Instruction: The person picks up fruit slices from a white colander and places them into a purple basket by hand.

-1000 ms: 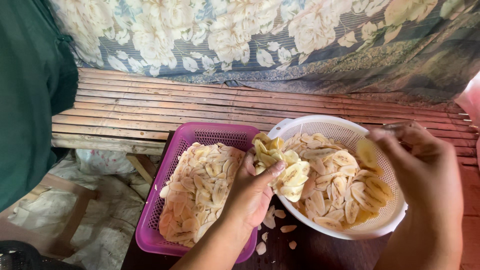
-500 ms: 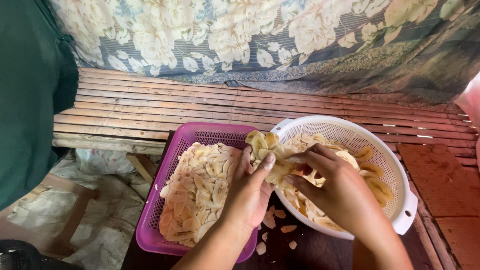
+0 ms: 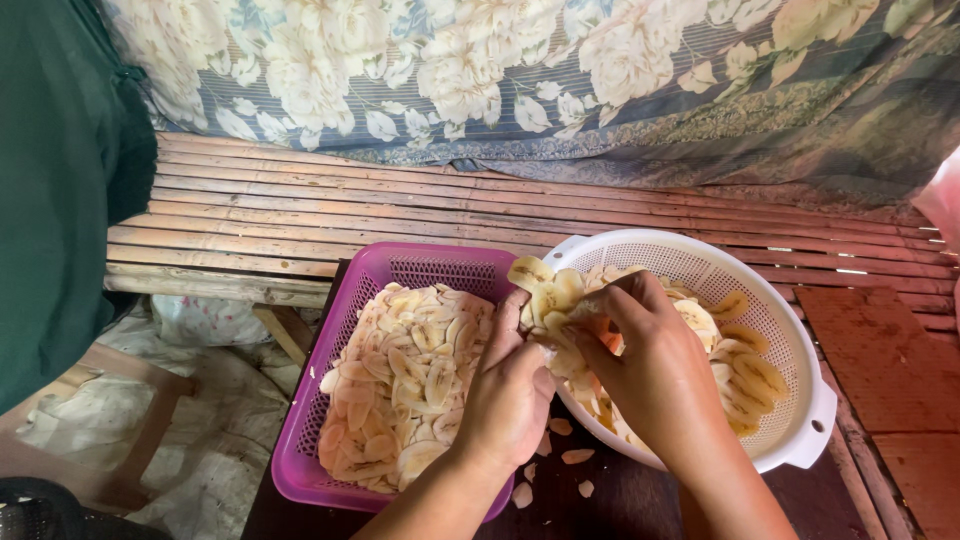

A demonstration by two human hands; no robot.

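White colander point(image 3: 790, 300): both hands point(image 3: 590, 370) now clasp one slice clump point(image 3: 555, 295).

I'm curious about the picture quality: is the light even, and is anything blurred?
Head view: soft daylight, no glare; the slices in the purple basket look sharp; the left hand and right hand over the white colander are slightly soft; lower-left corner is dim.

My left hand point(image 3: 508, 395) covers the right rim of the purple basket point(image 3: 400, 262) and some slices point(image 3: 400, 385) there. My right hand point(image 3: 650, 365) hides the middle of the white colander point(image 3: 780, 300), and the handful of slices between my hands shows only at the top. Both forearms run off the bottom edge. The dark tabletop point(image 3: 620, 505) is cut off below too.
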